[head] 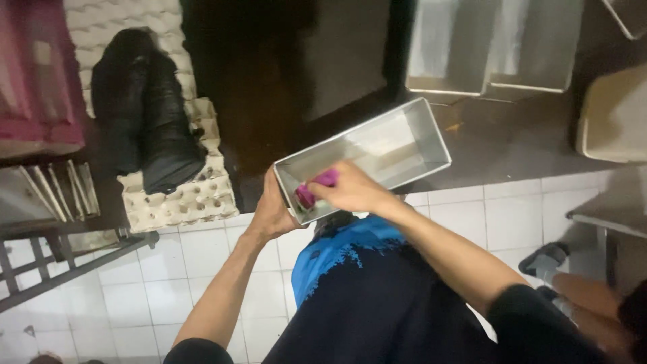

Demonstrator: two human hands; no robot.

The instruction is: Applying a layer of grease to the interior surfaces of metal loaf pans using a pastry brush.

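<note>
A long rectangular metal loaf pan (404, 131) is tilted up in front of me, its open side facing me. My left hand (271, 210) grips the pan's near short end from underneath. Reaching inside that end, my right hand (350, 189) is closed on a small magenta brush or cloth (317, 185), pressed against the pan's inner wall. Exactly what the magenta thing is I cannot tell.
Two more metal pans (495, 50) stand on the dark counter at the back right, with a beige tub (617, 118) beside them. A stack of egg cartons (182, 195) carries a black bag (145, 101). Left are a metal rack (54, 256) and pink crate (37, 74). Another person's foot (546, 259) is at right.
</note>
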